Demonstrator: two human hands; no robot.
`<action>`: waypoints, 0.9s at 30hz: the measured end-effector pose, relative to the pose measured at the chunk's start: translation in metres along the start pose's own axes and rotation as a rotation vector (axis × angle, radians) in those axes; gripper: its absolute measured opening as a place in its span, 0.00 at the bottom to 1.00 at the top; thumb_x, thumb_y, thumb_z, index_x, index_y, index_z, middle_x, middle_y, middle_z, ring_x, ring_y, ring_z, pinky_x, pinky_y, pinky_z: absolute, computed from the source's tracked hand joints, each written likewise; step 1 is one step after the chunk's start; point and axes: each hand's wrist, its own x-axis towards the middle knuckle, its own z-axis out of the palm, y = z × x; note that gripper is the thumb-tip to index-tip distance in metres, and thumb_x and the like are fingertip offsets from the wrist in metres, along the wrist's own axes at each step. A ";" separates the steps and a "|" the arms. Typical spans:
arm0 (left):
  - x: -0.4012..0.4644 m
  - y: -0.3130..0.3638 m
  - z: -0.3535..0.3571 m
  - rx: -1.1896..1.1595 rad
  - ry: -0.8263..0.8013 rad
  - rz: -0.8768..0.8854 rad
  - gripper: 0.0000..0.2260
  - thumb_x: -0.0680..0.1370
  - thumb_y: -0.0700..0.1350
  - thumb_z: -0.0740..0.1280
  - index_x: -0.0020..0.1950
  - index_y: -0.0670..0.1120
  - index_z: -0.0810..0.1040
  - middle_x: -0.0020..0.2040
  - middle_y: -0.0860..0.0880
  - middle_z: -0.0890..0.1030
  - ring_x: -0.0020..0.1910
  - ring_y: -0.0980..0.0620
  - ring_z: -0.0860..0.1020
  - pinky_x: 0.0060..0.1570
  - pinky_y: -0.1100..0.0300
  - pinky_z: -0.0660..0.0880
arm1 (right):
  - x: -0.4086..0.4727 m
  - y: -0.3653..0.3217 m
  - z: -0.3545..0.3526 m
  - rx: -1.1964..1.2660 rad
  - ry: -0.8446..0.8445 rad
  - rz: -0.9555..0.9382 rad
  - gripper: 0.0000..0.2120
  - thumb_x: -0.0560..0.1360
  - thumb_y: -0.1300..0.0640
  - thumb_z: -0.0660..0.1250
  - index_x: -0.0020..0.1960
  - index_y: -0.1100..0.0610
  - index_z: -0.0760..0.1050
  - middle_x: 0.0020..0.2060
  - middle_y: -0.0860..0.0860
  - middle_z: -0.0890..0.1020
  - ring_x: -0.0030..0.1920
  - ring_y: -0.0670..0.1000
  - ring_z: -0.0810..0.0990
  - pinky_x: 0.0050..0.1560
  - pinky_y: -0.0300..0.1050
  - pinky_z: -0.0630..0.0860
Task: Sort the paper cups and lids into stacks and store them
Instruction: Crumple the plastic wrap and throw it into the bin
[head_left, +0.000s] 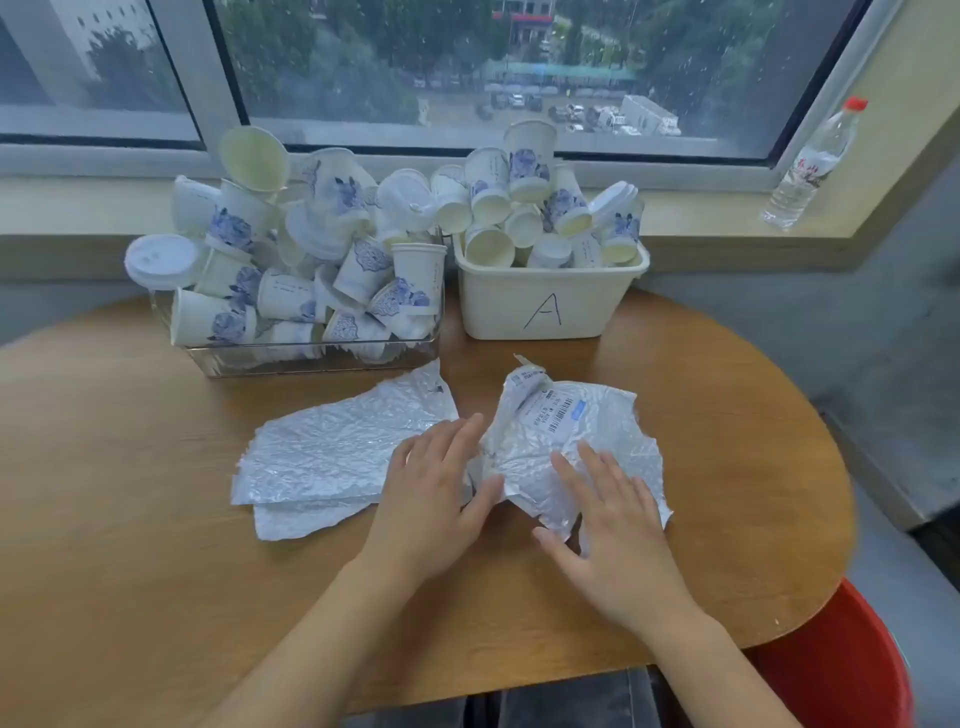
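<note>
Both hands flat, fingers straight, holding nothing: left hand (434, 499) and right hand (613, 540) press bags (566, 441) on table (130, 493). Cups (311, 260) heaped behind bags.

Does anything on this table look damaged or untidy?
Yes. The white paper cups lie jumbled, unstacked, heaped above the rim of the clear plastic box. The silver plastic mailing bag under the hands is torn open with ragged edges.

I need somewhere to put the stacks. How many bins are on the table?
2. A clear bin at back left and a white bin marked A at back right, both heaped with loose cups and lids. None seem hidden.
</note>
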 end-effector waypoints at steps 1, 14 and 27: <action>0.002 0.002 0.003 -0.008 0.001 0.007 0.29 0.83 0.64 0.55 0.82 0.54 0.64 0.77 0.56 0.71 0.77 0.54 0.66 0.78 0.50 0.59 | 0.001 0.005 0.001 0.012 -0.019 0.001 0.39 0.76 0.26 0.43 0.84 0.36 0.41 0.85 0.42 0.43 0.84 0.47 0.38 0.84 0.57 0.43; 0.027 0.015 0.028 -0.157 0.065 0.089 0.29 0.81 0.46 0.67 0.81 0.57 0.66 0.49 0.66 0.71 0.61 0.57 0.76 0.77 0.47 0.62 | 0.002 0.036 0.027 0.365 0.099 -0.077 0.29 0.83 0.36 0.57 0.82 0.42 0.63 0.81 0.36 0.59 0.82 0.38 0.53 0.84 0.52 0.51; 0.030 0.011 -0.017 -0.308 0.253 0.020 0.17 0.82 0.43 0.65 0.70 0.54 0.78 0.36 0.60 0.72 0.47 0.63 0.75 0.68 0.51 0.67 | -0.002 0.038 0.025 0.400 0.294 0.057 0.26 0.82 0.40 0.63 0.79 0.41 0.66 0.79 0.37 0.66 0.79 0.41 0.62 0.79 0.57 0.65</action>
